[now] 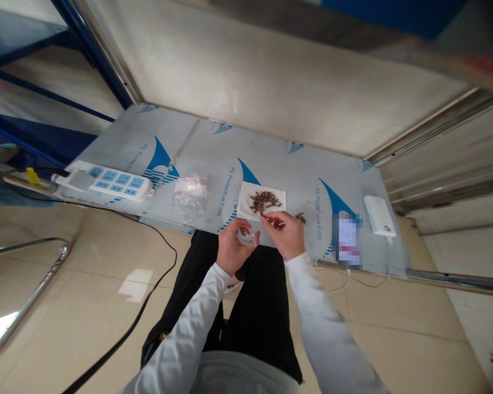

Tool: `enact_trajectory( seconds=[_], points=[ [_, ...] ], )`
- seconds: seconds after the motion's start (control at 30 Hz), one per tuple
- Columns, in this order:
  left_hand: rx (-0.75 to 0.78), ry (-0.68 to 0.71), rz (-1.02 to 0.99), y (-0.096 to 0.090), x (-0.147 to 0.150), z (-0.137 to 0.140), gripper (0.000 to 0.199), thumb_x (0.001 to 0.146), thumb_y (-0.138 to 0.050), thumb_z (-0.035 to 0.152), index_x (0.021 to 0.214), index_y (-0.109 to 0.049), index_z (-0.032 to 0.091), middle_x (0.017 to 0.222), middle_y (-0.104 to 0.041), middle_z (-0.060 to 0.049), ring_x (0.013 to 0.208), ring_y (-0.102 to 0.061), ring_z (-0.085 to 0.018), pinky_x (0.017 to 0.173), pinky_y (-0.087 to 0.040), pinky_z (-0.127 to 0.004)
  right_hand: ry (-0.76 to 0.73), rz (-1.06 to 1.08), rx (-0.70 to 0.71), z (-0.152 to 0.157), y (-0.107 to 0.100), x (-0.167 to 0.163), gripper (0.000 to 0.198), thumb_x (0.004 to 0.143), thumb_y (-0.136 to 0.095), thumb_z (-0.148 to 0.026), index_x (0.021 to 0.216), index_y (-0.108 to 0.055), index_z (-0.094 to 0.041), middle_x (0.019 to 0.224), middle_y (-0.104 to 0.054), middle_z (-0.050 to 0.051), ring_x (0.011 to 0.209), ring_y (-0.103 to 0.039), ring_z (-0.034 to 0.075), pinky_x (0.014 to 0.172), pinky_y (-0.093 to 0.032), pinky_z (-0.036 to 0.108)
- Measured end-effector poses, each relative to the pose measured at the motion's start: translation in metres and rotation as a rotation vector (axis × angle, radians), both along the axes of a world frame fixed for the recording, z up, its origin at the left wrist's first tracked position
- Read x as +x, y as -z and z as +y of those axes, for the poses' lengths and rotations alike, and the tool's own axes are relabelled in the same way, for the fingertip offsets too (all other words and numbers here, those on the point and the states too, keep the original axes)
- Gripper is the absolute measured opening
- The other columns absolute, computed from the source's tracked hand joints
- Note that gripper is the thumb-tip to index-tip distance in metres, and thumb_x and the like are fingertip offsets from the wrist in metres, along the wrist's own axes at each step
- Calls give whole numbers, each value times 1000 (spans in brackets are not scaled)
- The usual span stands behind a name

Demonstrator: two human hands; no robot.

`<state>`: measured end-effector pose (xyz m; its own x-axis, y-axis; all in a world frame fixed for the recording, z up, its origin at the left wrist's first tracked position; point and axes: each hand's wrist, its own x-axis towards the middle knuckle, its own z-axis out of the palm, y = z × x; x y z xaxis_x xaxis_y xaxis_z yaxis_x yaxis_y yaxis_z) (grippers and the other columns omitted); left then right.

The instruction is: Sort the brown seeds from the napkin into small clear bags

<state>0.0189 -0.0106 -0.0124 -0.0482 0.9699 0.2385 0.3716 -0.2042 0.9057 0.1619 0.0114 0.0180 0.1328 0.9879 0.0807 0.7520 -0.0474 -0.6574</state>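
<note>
My left hand point(232, 247) is closed around a small clear plastic bag point(245, 236) just off the table's front edge. To its right, my right hand point(285, 234) is pinched at the fingertips, close to the near edge of a white sheet or shallow tray point(246, 192). What the pinch holds is too small to make out. On the white sheet lies a pile of small brown metal pieces that look like screws point(263, 201). A few similar pieces point(300, 218) sit on the table beside my right hand.
Several clear plastic bags point(191, 189) lie left of the sheet. Farther left is a power strip point(110, 181) with a plug in it. A blurred-out phone-like object point(348, 241) and a white power bank point(380, 215) with cables rest at the right. A wall point(246, 82) backs the table point(205, 142).
</note>
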Motion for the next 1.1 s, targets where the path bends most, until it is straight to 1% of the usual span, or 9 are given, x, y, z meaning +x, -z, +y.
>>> enact_trajectory(
  seconds=[0.07, 0.17, 0.37, 0.47, 0.57, 0.7, 0.83, 0.93, 1.1],
  points=[
    [19, 53, 3, -5, 3, 0, 22, 68, -68, 26, 83, -53, 20, 71, -58, 3, 62, -55, -10, 62, -44, -22, -140, 45, 26, -19, -32, -4, 12, 79, -65, -30, 82, -70, -19, 72, -65, 0, 59, -57, 11, 60, -45, 22],
    [53, 110, 3, -12, 10, -2, 20, 67, -65, 20, 81, -51, 20, 72, -58, 2, 64, -55, -12, 63, -44, -23, -318, -104, -24, -35, -63, -9, 10, 79, -66, -27, 74, -71, -20, 68, -59, 0, 59, -56, 12, 58, -44, 24],
    [101, 147, -55, -25, 14, -12, 35, 63, -69, 25, 89, -46, 20, 81, -54, 0, 67, -52, -12, 63, -43, -24, -447, -102, 68, -44, -68, 1, 21, 84, -62, -36, 73, -72, -21, 96, -59, 7, 76, -59, 15, 72, -49, 29],
    [86, 230, -92, -32, 3, -20, 43, 63, -70, 26, 97, -46, 19, 89, -54, -3, 73, -52, -13, 67, -44, -26, -412, 35, 36, -50, -66, 7, 15, 84, -62, -29, 77, -71, -19, 92, -66, 6, 79, -63, 16, 70, -51, 28],
    [18, 291, -224, -37, -11, -28, 27, 75, -63, 26, 97, -51, 18, 91, -57, -6, 80, -54, -15, 73, -45, -27, -392, 146, -54, -56, -69, 8, 10, 83, -63, -25, 79, -70, -19, 76, -71, 2, 67, -65, 14, 64, -51, 25],
    [-76, 223, -305, -37, -20, -34, 12, 83, -60, 28, 84, -60, 17, 80, -61, -5, 77, -56, -15, 74, -45, -28, -331, 210, -45, -66, -69, 7, 7, 79, -68, -26, 75, -70, -19, 74, -72, 1, 63, -63, 13, 63, -49, 24],
    [-136, 123, -394, -35, -18, -37, 17, 79, -65, 32, 79, -64, 15, 74, -64, -4, 73, -58, -15, 73, -47, -27, -137, 460, -24, -76, -54, 5, 17, 75, -72, -35, 77, -68, -19, 76, -72, 3, 67, -65, 15, 65, -50, 26],
    [-172, 79, -438, -36, -16, -40, 19, 79, -66, 34, 78, -63, 15, 72, -63, -3, 70, -58, -14, 70, -47, -26, -7, 756, -118, -81, -40, 3, 34, 70, -75, -39, 95, -66, -18, 77, -74, 4, 72, -68, 17, 68, -52, 28],
    [-237, 176, -505, -40, -19, -38, 22, 79, -66, 36, 85, -63, 15, 80, -65, -5, 74, -60, -14, 73, -49, -26, 84, 908, -162, -83, -35, -1, 41, 67, -77, -39, 101, -66, -18, 80, -75, 6, 78, -71, 20, 75, -54, 31]
  ],
)
